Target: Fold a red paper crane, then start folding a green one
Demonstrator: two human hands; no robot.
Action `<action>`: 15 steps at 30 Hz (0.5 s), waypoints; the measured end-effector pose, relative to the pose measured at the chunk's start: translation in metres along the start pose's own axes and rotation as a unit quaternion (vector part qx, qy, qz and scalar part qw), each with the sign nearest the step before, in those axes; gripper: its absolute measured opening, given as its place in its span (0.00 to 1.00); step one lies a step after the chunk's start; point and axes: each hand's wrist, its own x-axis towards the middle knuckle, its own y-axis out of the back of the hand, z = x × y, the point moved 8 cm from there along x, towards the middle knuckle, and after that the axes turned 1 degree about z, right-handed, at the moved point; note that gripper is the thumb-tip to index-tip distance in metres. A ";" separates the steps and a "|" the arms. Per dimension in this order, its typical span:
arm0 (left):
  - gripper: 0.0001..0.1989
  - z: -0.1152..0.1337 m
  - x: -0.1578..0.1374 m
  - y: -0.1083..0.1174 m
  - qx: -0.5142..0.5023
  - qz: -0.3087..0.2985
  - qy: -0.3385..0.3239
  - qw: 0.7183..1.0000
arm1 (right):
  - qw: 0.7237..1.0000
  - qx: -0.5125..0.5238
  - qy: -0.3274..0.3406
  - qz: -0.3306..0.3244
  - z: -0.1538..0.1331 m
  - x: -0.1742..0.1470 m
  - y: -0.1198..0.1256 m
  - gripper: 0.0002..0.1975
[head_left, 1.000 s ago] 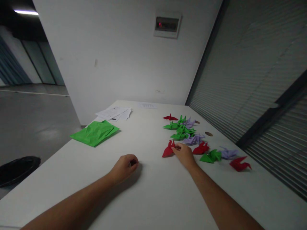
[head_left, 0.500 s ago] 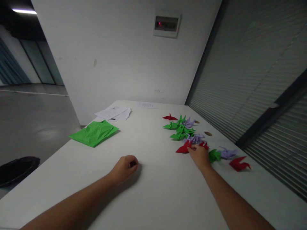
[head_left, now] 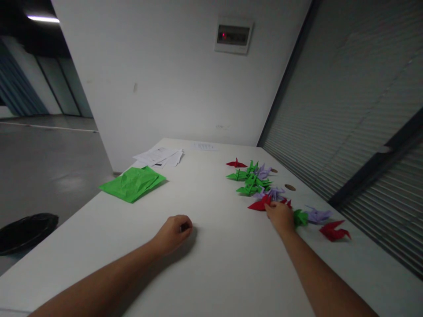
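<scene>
My right hand [head_left: 280, 215] pinches a red origami crane [head_left: 260, 204] by its right side, low at the table. Folded cranes surround it: green ones [head_left: 249, 189] and lilac ones [head_left: 276, 193] lie just beyond. Right of the wrist are a green crane [head_left: 300, 218], a lilac crane [head_left: 318, 215] and a red crane [head_left: 335, 231]. Some red paper shows behind my fingers, partly hidden. My left hand [head_left: 173, 233] rests on the white table [head_left: 211, 264], fingers curled in towards the thumb, with nothing visible in them.
Crumpled green paper [head_left: 132, 184] lies at the table's left edge, with printed sheets [head_left: 158, 155] behind it. Another red crane [head_left: 236, 163] sits farther back. A black-lined bin [head_left: 28, 231] stands on the floor at left. Blinds [head_left: 346, 132] run along the right side.
My right hand and the red crane have shifted slightly right relative to the cranes behind. My left hand stays curled in place. The whole view has shifted a little.
</scene>
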 end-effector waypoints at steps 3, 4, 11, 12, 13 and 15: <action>0.08 0.001 0.000 0.000 -0.002 0.000 -0.007 1.000 | 1.000 -0.009 0.008 0.001 -0.001 -0.001 0.000 0.12; 0.08 0.001 0.000 0.000 -0.003 0.000 -0.008 1.000 | 1.000 -0.014 0.012 0.001 -0.001 -0.002 0.000 0.12; 0.08 0.004 0.000 0.002 0.010 -0.005 -0.006 1.000 | 0.996 -0.058 0.056 -0.022 -0.007 -0.014 0.004 0.10; 0.08 0.004 0.000 0.002 0.013 -0.005 -0.007 1.000 | 0.995 -0.069 0.060 -0.025 -0.008 -0.018 0.005 0.10; 0.08 0.004 0.000 0.003 0.013 -0.004 -0.008 1.000 | 0.994 -0.080 0.064 -0.027 -0.011 -0.022 0.007 0.10; 0.08 0.004 0.000 0.003 0.014 -0.003 -0.011 1.000 | 0.991 -0.098 0.074 -0.044 -0.021 -0.032 0.007 0.12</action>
